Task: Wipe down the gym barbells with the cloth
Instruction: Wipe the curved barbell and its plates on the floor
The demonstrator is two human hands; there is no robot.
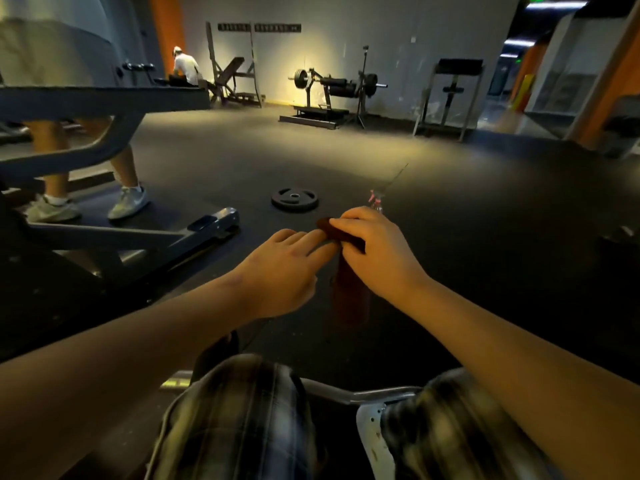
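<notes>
1. The right hand [374,247] is closed over the top edge of the cloth [349,292], with its fingers curled over the fabric and gripping it.
2. The left hand [280,271] reaches in from the other side. Its fingers are fairly straight and their tips rest against the cloth just beside the right hand's fingers; it is not gripping.
3. The cloth is dark reddish-brown. It is bunched between the two hands and hangs down below the right hand, above the dark floor [485,237].
4. Below the hands, close to the person's plaid shorts [242,410], a grey metal bar [363,396] runs across. I cannot tell whether it is a barbell.
5. Beyond the hands, a black weight plate [294,199] lies flat on the floor.
6. Just past the right hand's knuckles stands a small pink-topped object [375,202], too blurred to identify.
</notes>
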